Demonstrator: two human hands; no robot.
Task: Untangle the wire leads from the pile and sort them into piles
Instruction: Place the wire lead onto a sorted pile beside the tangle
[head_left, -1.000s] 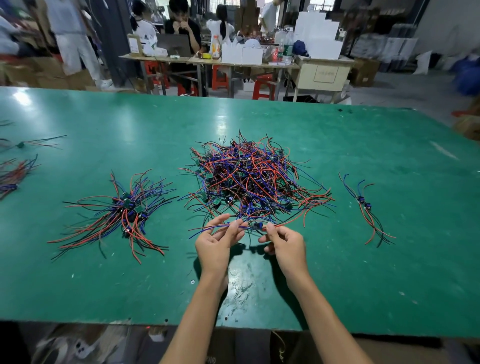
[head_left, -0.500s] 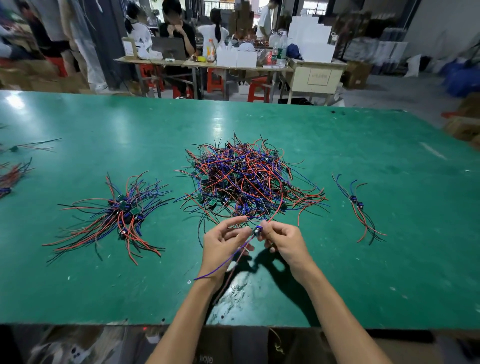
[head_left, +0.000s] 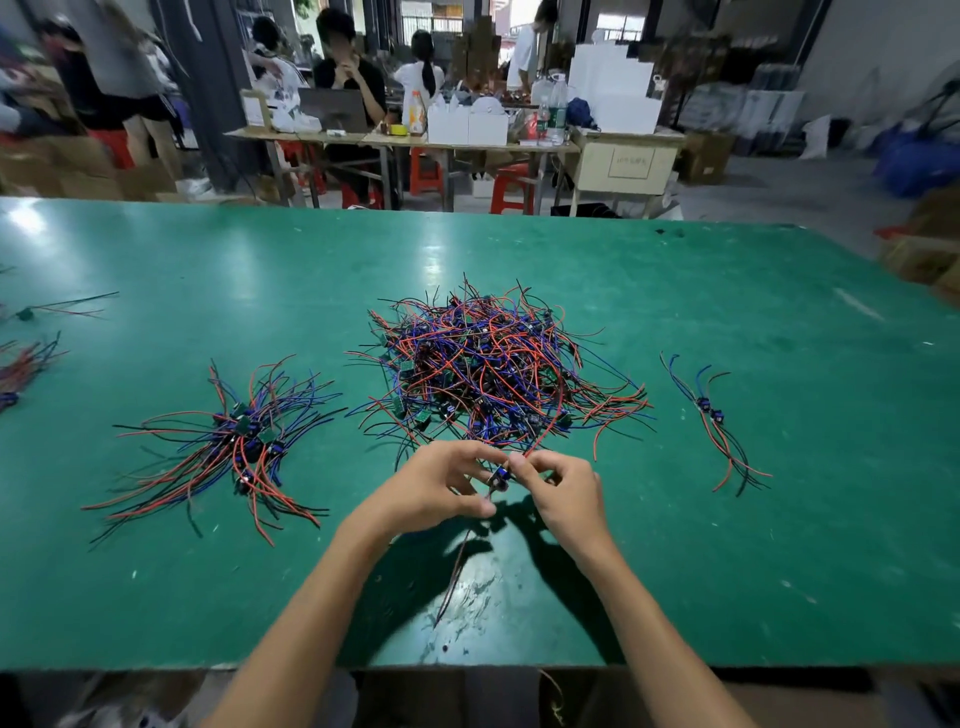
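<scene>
Your left hand (head_left: 434, 486) and right hand (head_left: 563, 491) each pinch one wire lead (head_left: 500, 475) — grip narrow — just before the tangled pile (head_left: 493, 371).

- Illumination: bright, from overhead; pale glare patches on the green table (head_left: 779, 415) at far centre and far left.
- Shadows: dark, well defined, cast toward the viewer beneath both forearms.
- Sharpness: foreground crisp; background workers motion-blurred, soft.
- Distortion: wide-angle bowing at frame edges.

A workshop, probably for electronics assembly: green workbench (head_left: 727, 364), stacked cartons (head_left: 478, 47) (blurred), workers at a trestle table (head_left: 395, 139).
</scene>
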